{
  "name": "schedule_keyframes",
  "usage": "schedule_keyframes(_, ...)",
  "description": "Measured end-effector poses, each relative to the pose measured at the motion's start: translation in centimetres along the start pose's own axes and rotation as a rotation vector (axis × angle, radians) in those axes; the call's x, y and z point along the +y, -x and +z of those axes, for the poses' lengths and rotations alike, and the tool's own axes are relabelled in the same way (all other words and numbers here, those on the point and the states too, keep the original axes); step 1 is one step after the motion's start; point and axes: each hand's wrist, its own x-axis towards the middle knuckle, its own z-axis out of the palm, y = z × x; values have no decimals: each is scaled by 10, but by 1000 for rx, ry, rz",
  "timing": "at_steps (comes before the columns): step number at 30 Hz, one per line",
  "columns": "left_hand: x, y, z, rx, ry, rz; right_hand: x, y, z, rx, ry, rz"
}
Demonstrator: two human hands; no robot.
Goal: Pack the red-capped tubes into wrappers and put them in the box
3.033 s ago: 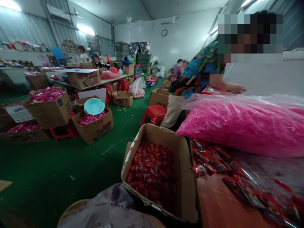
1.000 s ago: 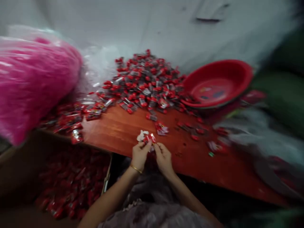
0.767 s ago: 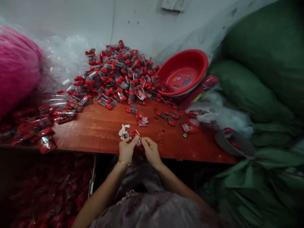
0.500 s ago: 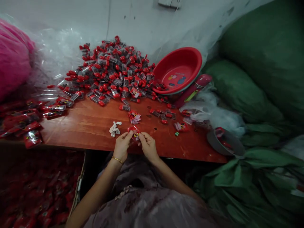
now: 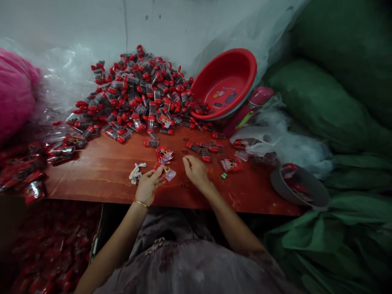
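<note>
My left hand [image 5: 147, 185] pinches a small red printed plastic packet [image 5: 167, 172] whose lower end looks pale and see-through. Over the table, a short way right of the packet, my right hand [image 5: 197, 172] has its fingers curled in; whether anything is inside them is hidden. Just beyond it lie several small clear tubes with red caps and dark contents [image 5: 206, 155]. A little stack of red packets [image 5: 164, 154] rests above the held one. Left of my left hand sits a crumpled white scrap [image 5: 136, 173].
A big heap of red-capped tubes [image 5: 134, 94] covers the back, against a tilted red basin [image 5: 241, 61]. Filled red packets [image 5: 21, 165] lie at left above a box of more. At right are a grey bowl [image 5: 280, 190], plastic bags [image 5: 275, 139] and green sacks [image 5: 318, 98].
My right hand has let go of the packet and moved up and right toward the loose tubes. My left hand keeps the packet. The view has shifted slightly right.
</note>
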Motion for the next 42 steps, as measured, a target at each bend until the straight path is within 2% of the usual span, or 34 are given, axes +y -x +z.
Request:
schedule_keyframes(3,5,-6,-1,-6,23,-27,28,-38,-8,-51,377,78)
schedule_keyframes(7,9,-13,-6,-24,80,-51,46,-60,-4,-122,609,70)
schedule_keyframes(17,17,-20,-12,-12,113,-12,51,-42,-6,-180,495,-5)
schedule_keyframes(22,11,-27,-8,-8,106,-36,55,-28,-1,-122,481,-155)
schedule_keyframes(25,9,-31,-4,-31,110,-49,56,-19,0,-50,371,-182)
schedule_keyframes(28,9,-33,1,-35,103,-48,47,-3,-7,0,51,-78)
schedule_keyframes(31,7,-32,6,-41,87,-46,27,16,-20,-91,-403,74)
schedule_keyframes(34,4,-29,11,-82,66,-38,5,31,-31,-247,-677,143)
schedule_keyframes(38,1,-26,15,-102,41,16,-11,37,-37,-331,-751,149)
schedule_keyframes(42,2,-24,16,-103,18,62,-12,33,-35,-346,-754,162)
